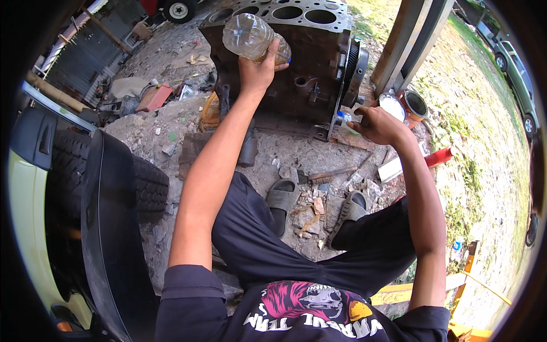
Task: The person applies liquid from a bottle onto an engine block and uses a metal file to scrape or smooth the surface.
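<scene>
My left hand (259, 71) is wrapped round a clear plastic bottle (249, 35). The bottle is tilted, its broad base up to the left and a bit of blue at its lower right end. Behind it stands a large dark engine block (256, 85) with round cylinder bores along its top. My right hand (383, 124) is at the block's lower right end, beside the gear (358, 62). Its fingers are curled at a small clear piece with a blue end (341, 116); what this piece is, I cannot make out.
Right of the block stand an open can (415, 104), a white-topped tin (392, 106) and a metal post (413, 43). A wooden-handled brush (333, 174) and rubble lie before my sandals. A tyre (149, 188) and black fender (111, 228) are close on my left.
</scene>
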`<state>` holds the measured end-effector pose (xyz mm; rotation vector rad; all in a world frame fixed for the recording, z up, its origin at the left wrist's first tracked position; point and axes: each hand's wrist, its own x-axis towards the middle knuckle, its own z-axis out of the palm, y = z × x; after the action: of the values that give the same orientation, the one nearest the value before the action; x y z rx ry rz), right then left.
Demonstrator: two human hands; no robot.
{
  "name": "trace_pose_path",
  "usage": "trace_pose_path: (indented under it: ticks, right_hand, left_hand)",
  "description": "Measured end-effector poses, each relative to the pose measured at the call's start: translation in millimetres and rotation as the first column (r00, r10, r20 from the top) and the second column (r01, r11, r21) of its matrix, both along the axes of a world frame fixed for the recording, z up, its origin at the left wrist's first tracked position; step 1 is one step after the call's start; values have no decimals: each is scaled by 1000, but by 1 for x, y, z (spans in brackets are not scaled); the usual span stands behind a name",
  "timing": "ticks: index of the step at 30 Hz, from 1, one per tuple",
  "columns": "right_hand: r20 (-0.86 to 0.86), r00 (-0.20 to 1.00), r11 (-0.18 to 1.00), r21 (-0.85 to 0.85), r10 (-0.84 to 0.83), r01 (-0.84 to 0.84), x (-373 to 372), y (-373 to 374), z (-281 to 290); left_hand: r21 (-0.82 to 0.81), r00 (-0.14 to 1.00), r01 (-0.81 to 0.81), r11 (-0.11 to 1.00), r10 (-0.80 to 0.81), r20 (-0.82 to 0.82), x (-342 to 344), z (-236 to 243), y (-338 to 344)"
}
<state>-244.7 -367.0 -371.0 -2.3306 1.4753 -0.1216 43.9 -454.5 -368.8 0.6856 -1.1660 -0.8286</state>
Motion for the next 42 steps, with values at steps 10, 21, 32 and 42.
trace_pose_path:
  ticks: [10,21,32,42]
  right_hand:
    - [2,996,988,-129,84,-83,-10,-3,-11]
    - [-38,999,999,-36,3,-5,-8,2,0]
    - [381,918,872,-481,112,94,9,-2,-1]
    - [527,834,959,-285,163,-8,21,-3,-8]
  left_hand:
    - [-128,982,-90,988,110,155,-30,-18,-8]
    - [-523,745,-188,831,468,475,-12,-19,-30]
    - [-12,739,154,988,-107,666,-31,-8,4]
    - [-87,602,458,885,-237,763,-57,8,40]
